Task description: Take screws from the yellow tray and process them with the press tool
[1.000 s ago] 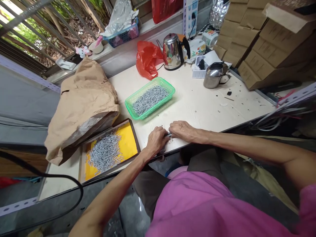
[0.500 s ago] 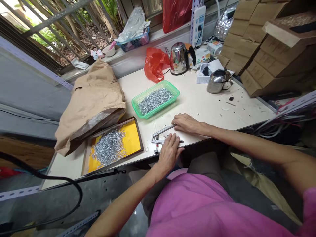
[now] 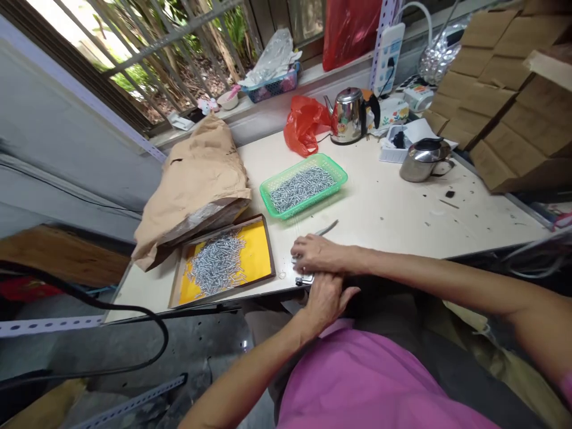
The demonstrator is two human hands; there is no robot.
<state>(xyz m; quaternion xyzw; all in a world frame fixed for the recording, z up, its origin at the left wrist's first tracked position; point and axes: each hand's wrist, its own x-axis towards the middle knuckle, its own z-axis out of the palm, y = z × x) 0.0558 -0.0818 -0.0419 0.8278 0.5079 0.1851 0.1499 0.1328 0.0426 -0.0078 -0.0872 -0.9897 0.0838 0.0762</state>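
The right hand (image 3: 318, 255), lower centre, overlapped the left hand (image 3: 328, 296) and one metal tool (image 3: 328, 228); neither grip was discernible. Print on one electric kettle (image 3: 350, 119) was illegible.

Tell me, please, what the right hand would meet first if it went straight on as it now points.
Beyond the tool under it, the right hand would probably meet the yellow-lined tray; depth is uncertain.

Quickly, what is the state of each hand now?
Left hand: thumb spread, fingertips hidden; hold cannot be told.
Right hand: fingers bent over metal tool; hold cannot be told.
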